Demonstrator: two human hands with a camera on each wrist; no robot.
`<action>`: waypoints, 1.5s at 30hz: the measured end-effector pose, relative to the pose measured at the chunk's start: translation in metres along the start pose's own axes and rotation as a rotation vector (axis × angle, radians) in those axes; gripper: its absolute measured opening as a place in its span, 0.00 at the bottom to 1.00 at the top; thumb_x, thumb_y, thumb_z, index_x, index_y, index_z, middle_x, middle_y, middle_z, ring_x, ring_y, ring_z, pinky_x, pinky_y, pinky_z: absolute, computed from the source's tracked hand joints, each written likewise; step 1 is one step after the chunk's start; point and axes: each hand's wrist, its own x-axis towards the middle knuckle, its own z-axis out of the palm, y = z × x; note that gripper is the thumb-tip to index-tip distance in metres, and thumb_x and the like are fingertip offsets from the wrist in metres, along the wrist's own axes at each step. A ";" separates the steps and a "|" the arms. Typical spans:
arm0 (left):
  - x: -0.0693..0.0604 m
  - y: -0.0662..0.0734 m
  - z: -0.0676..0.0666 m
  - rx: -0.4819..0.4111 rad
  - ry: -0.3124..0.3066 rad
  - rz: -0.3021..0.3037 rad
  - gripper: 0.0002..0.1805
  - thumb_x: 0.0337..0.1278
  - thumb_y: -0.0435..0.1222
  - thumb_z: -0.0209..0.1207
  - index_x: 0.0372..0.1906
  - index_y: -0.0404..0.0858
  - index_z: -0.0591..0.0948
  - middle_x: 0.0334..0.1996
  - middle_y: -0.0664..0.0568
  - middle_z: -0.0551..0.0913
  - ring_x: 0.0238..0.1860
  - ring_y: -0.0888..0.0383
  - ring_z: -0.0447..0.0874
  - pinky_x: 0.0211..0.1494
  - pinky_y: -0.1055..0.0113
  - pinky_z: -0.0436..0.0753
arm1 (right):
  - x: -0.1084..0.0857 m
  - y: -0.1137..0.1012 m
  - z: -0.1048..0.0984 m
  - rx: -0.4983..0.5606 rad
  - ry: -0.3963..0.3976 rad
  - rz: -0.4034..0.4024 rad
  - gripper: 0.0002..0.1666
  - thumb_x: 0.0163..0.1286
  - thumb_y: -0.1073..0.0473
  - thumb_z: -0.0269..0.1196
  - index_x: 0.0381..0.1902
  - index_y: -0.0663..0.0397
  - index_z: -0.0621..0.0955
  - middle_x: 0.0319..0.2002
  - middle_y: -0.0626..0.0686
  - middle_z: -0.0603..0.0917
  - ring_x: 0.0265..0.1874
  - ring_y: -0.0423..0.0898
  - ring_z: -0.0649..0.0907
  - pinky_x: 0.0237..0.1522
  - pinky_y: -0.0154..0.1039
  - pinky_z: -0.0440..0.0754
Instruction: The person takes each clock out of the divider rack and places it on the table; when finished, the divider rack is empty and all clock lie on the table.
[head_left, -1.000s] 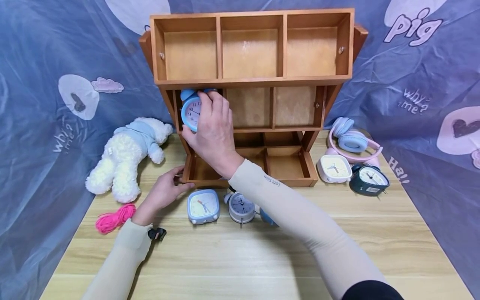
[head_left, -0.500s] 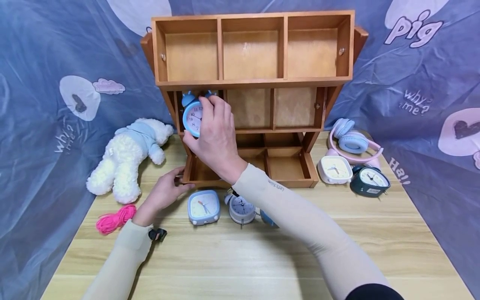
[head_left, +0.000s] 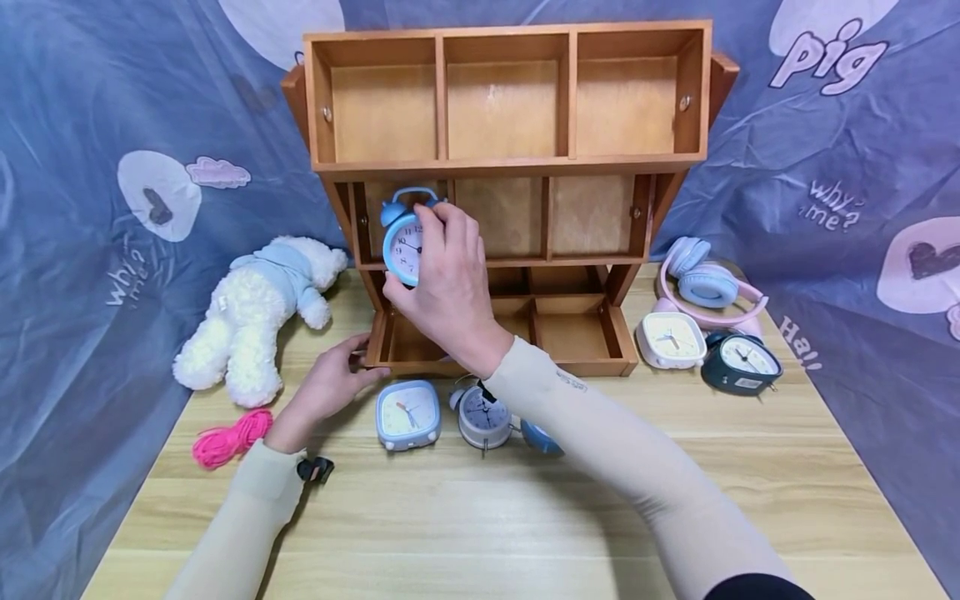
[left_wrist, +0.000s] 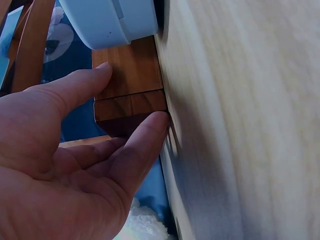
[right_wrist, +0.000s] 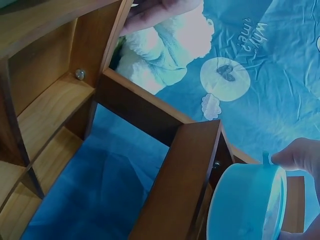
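My right hand (head_left: 459, 287) grips a light-blue twin-bell alarm clock (head_left: 403, 247) by its rim, thumb low and fingers near the top. The clock is held upright in front of the middle row's left compartment of a wooden three-tier shelf (head_left: 510, 167). In the right wrist view, the clock's body (right_wrist: 242, 202) shows side-on near the shelf wood. Down at the bottom tier's left front corner, my left hand (head_left: 330, 383) holds the wood. Its thumb lies on the front face and a fingertip on the side, as the left wrist view shows of the corner (left_wrist: 130, 95).
Before the shelf stand a square blue clock (head_left: 407, 414), a grey twin-bell clock (head_left: 483, 417) and a partly hidden blue clock (head_left: 542, 437). White (head_left: 670, 339) and dark green (head_left: 741, 363) clocks sit right beside headphones (head_left: 707, 283). Left are a plush toy (head_left: 258, 312) and pink cord (head_left: 231, 437).
My right hand has drawn the blue alarm clock out of the left middle compartment, slightly down and to the right; its handle now shows. The left hand stays on the shelf corner.
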 end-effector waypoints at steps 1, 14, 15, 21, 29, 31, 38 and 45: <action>0.000 0.000 0.000 0.000 -0.001 -0.001 0.45 0.77 0.47 0.71 0.86 0.31 0.66 0.73 0.31 0.82 0.68 0.35 0.85 0.71 0.39 0.85 | -0.001 0.001 -0.001 0.004 -0.006 0.002 0.50 0.63 0.46 0.81 0.75 0.64 0.75 0.68 0.64 0.76 0.66 0.60 0.76 0.64 0.52 0.81; 0.002 0.001 0.001 0.003 0.009 0.025 0.44 0.77 0.46 0.71 0.85 0.31 0.68 0.70 0.31 0.84 0.67 0.35 0.87 0.70 0.39 0.86 | -0.012 0.014 -0.017 0.044 -0.053 -0.015 0.50 0.61 0.48 0.82 0.74 0.64 0.76 0.68 0.65 0.76 0.65 0.62 0.76 0.65 0.54 0.80; 0.003 0.001 0.001 0.004 0.011 0.030 0.44 0.77 0.46 0.71 0.85 0.31 0.68 0.70 0.31 0.85 0.67 0.35 0.87 0.70 0.39 0.86 | -0.012 0.015 -0.019 0.044 -0.053 -0.017 0.49 0.61 0.48 0.82 0.74 0.65 0.76 0.68 0.65 0.76 0.65 0.62 0.76 0.65 0.54 0.80; 0.003 0.002 0.001 0.014 0.011 0.023 0.44 0.76 0.46 0.72 0.85 0.30 0.67 0.68 0.30 0.85 0.66 0.36 0.87 0.70 0.39 0.85 | -0.019 0.019 -0.029 0.071 -0.064 -0.020 0.48 0.61 0.50 0.81 0.74 0.65 0.76 0.67 0.65 0.76 0.64 0.62 0.76 0.64 0.54 0.80; 0.001 0.001 0.001 0.010 0.017 0.018 0.44 0.76 0.44 0.72 0.85 0.29 0.67 0.69 0.29 0.84 0.67 0.34 0.87 0.71 0.38 0.85 | -0.029 0.025 -0.038 0.097 -0.087 -0.004 0.47 0.60 0.52 0.80 0.73 0.66 0.77 0.66 0.66 0.76 0.63 0.63 0.76 0.65 0.55 0.79; 0.001 0.000 0.001 0.012 0.017 0.017 0.44 0.76 0.44 0.72 0.85 0.29 0.67 0.70 0.29 0.84 0.67 0.34 0.87 0.71 0.38 0.85 | -0.032 0.027 -0.041 0.102 -0.095 0.003 0.47 0.60 0.52 0.80 0.73 0.66 0.77 0.67 0.66 0.75 0.63 0.63 0.75 0.65 0.55 0.79; 0.000 -0.001 0.002 0.011 0.015 0.009 0.45 0.76 0.45 0.72 0.85 0.30 0.67 0.70 0.30 0.84 0.66 0.35 0.87 0.70 0.39 0.85 | -0.051 0.035 -0.053 0.142 -0.105 0.027 0.48 0.60 0.53 0.80 0.74 0.66 0.77 0.67 0.67 0.75 0.64 0.64 0.74 0.65 0.57 0.78; 0.000 -0.002 0.001 0.004 0.011 0.006 0.45 0.76 0.45 0.72 0.86 0.30 0.66 0.69 0.30 0.85 0.65 0.36 0.87 0.70 0.40 0.85 | -0.064 0.049 -0.059 0.140 -0.101 0.036 0.48 0.59 0.54 0.81 0.73 0.67 0.76 0.67 0.68 0.74 0.64 0.66 0.73 0.66 0.58 0.80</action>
